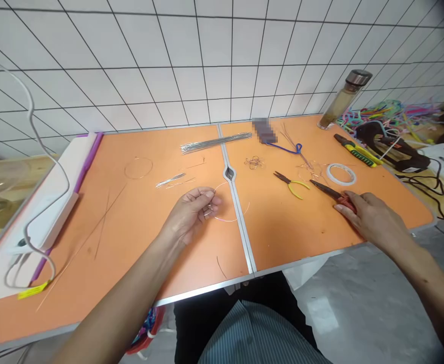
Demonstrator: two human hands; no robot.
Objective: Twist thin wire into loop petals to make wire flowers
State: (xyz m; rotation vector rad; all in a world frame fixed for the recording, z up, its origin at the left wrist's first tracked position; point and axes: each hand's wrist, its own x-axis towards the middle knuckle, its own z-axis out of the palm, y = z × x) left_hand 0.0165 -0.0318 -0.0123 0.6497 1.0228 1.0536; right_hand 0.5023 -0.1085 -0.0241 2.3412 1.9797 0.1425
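Near the middle of the orange table, my left hand (pixel 196 212) is closed in a pinch on a thin piece of wire (pixel 229 220), which curves out to the right over the metal seam. Off to the right, my right hand (pixel 369 215) grips the red handles of a pair of pliers (pixel 326 190), whose dark jaws point left and lie close to the tabletop. Just left of those jaws rests a smaller pair of pliers with yellow handles (pixel 292 184). A white tape roll (pixel 341 174) lies flat behind my right hand, with fine copper-coloured wires (pixel 308 164) beside it.
A bundle of silvery wires (pixel 216 143) lies at the back. Shorter wire pieces (pixel 170 180) and a wire ring (pixel 138 168) lie left. A glass bottle (pixel 343 101) and a yellow-black cutter knife (pixel 358 151) are back right. A white power strip (pixel 60 217) with cable stands left.
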